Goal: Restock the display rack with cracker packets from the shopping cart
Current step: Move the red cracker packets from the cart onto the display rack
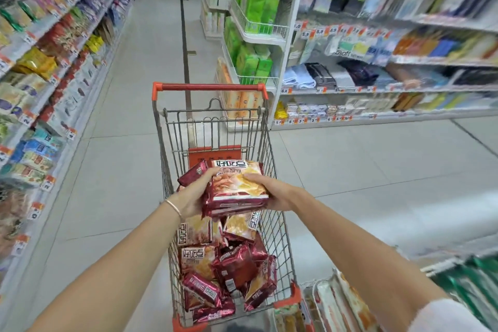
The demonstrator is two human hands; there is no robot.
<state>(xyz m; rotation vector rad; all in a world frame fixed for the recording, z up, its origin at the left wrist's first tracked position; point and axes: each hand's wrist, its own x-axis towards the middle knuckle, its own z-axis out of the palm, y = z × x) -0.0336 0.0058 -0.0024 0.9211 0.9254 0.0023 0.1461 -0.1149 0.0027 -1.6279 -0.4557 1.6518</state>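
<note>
Both hands, left hand [195, 194] and right hand [272, 191], clamp a stack of cracker packets [237, 188] above the shopping cart [210, 87]; keep the stack level and squeezed evenly during transfer to the display rack.

Some cracker packets [234, 267] buried, right shelves [442, 60] blurred

Left hand [194, 194] and right hand [273, 193] both grip packets [237, 187].

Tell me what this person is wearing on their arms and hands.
Both forearms are bare. A thin bracelet circles the left wrist. A white sleeve shows high on the right arm. The left hand and right hand wear no gloves.
</note>
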